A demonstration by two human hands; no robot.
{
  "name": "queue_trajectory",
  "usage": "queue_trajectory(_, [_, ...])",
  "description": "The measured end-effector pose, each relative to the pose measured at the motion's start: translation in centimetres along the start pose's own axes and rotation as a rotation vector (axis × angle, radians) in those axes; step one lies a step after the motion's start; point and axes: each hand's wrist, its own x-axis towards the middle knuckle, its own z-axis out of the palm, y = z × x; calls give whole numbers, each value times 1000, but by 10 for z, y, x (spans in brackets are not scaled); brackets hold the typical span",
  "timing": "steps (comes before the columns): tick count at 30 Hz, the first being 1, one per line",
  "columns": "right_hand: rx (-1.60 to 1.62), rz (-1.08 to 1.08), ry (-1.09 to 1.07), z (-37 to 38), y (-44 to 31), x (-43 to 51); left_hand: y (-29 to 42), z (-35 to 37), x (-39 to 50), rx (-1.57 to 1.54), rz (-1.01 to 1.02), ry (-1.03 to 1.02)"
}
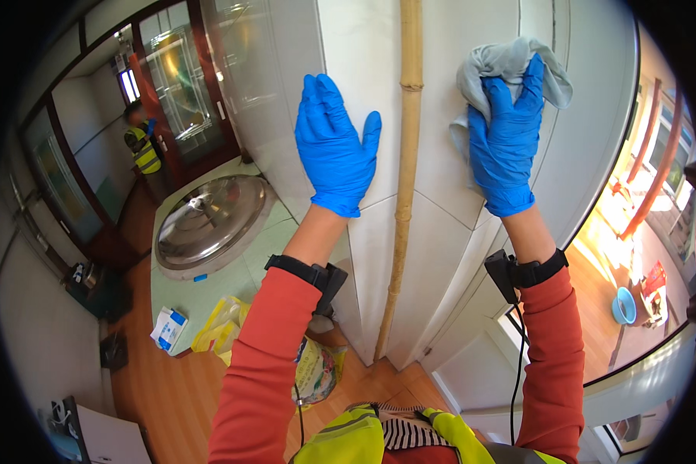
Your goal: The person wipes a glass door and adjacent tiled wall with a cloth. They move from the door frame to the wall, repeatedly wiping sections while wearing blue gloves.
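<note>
My left hand [337,148], in a blue glove, lies flat against the white tiled wall [371,75], with its thumb spread and nothing in it. A bamboo pole [407,145] stands upright against the wall, between my two hands. To its right, my right hand [504,139], also in a blue glove, presses a crumpled pale grey cloth [481,61] to the wall; the fingers lie over the cloth, and part of it hangs below on the left. Black bands with small devices sit on both wrists.
At left, a green-topped counter [272,238] bears a large round metal lid [211,223], a small box [169,329] and a yellow plastic bag [223,322]. A printed sack [319,371] stands on the floor. A person [144,145] in a yellow vest is by the doors. A window is at right.
</note>
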Motion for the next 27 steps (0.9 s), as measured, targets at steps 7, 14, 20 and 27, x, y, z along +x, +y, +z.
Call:
queue_trajectory(7, [-43, 47, -20, 0, -1, -5, 0, 3, -1, 16, -48, -19])
queue_trajectory(14, [11, -23, -6, 1, 4, -7, -3, 5, -2, 31, -25, -18])
queue_trajectory(20, [-85, -91, -31, 10, 37, -13, -2, 7, -4, -18, -70, -72])
queue_trajectory(27, [34, 78, -187, 22, 72, -34, -2, 12, -5, -97, -133, -173])
